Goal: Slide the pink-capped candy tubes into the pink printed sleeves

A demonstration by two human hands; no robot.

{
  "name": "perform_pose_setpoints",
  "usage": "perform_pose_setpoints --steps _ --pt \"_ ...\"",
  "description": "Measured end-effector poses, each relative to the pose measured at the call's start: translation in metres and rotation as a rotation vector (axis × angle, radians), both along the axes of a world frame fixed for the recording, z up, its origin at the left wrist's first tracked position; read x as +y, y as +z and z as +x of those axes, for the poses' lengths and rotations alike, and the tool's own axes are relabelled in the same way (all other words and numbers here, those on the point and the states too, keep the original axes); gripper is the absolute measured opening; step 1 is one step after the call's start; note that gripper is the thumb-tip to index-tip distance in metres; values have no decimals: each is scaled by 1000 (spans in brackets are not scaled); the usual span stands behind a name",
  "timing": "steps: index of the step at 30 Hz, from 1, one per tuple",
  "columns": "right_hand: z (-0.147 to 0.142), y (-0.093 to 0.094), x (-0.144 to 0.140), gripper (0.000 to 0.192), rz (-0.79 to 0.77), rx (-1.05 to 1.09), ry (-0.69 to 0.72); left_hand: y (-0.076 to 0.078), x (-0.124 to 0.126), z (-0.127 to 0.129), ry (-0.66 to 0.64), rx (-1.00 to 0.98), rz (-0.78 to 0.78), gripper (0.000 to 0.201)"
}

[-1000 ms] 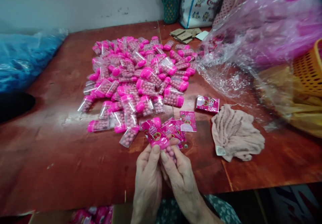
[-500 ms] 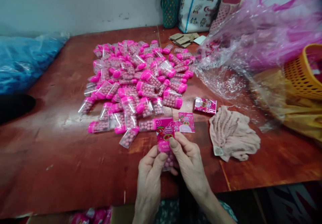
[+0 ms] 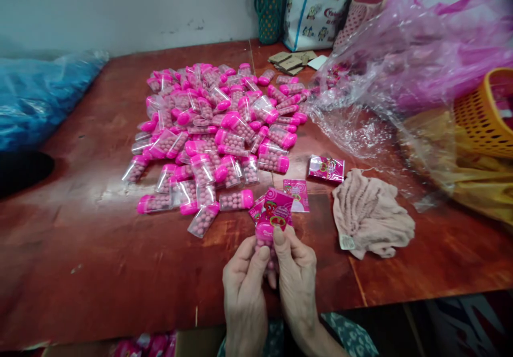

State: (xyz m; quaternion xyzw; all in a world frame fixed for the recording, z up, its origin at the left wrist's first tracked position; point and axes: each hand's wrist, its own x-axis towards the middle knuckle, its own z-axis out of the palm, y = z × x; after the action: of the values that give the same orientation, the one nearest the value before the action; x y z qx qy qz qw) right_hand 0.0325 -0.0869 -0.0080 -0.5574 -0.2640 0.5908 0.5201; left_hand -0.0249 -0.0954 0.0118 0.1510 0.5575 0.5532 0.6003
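Just nearer than the pile of ball-filled containers (image 3: 230, 139), the left hand (image 3: 245, 282) and right hand (image 3: 297, 277) grip one capped container (image 3: 265, 232), thumbs on top and fingers curled closed, a printed wrapper (image 3: 276, 207) at its cap. Right of the pile lie a crumpled cloth (image 3: 372, 212), then a shiny packet (image 3: 326, 168); beyond the pile, cardboard pieces (image 3: 290, 63).

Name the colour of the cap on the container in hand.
The cap is bright pink, seen best in the head view.
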Motion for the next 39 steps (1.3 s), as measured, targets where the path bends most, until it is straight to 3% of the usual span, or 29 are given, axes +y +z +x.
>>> perform_pose_setpoints --steps 7,12,20,30,37,39 --pt "24 9 17 25 1 298 127 3 5 -1 -232 188 47 15" --pt "29 7 27 23 -98 355 42 -2 2 -2 -318 85 44 21" --pt "13 5 15 29 -131 173 124 0 -3 6 -71 28 20 18" --pt "27 11 19 30 26 183 167 5 8 -5 -167 -137 -20 11" --pt "6 4 4 31 -5 106 115 6 2 -4 -31 -55 -36 8" --pt "4 2 2 32 -2 110 112 4 3 -5 -43 -46 -26 9"
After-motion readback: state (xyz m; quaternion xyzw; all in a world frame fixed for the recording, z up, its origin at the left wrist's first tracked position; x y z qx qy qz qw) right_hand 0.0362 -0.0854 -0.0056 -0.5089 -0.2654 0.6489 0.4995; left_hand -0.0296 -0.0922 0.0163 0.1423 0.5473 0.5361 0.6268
